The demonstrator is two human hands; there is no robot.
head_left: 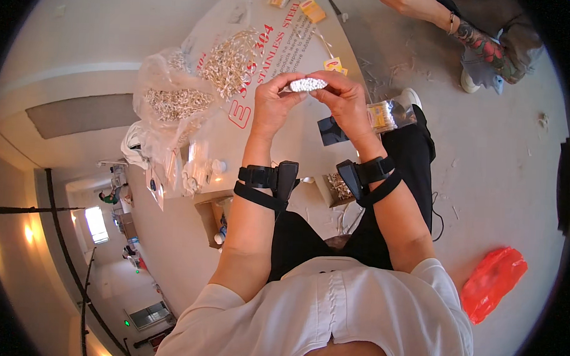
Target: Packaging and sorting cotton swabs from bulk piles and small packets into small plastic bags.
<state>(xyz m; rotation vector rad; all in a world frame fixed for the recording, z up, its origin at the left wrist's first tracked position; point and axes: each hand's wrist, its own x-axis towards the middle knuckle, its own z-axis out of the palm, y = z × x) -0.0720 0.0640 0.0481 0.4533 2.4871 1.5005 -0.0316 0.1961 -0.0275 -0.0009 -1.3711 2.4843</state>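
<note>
A tight bundle of cotton swabs (308, 84) is pinched between my two hands over the table (233, 138), white tips facing me. My left hand (274, 101) grips its left end with thumb and fingers, and my right hand (343, 100) its right end. Loose cotton swabs (234, 62) lie heaped beyond my left hand, next to a clear plastic bag (151, 79) full of more swabs. Just past my right hand is a small yellow card (333, 65). A clear packet of swabs (382, 116) with a yellow label lies by my right wrist, near a dark flat piece (331, 131).
More yellow packets (313, 10) lie at the table's far end. Below the table edge stand a box of swabs (338, 187) and another cardboard box (209, 218). A red plastic bag (496, 282) lies on the floor at right. Another person's arm (423, 8) shows at the upper right.
</note>
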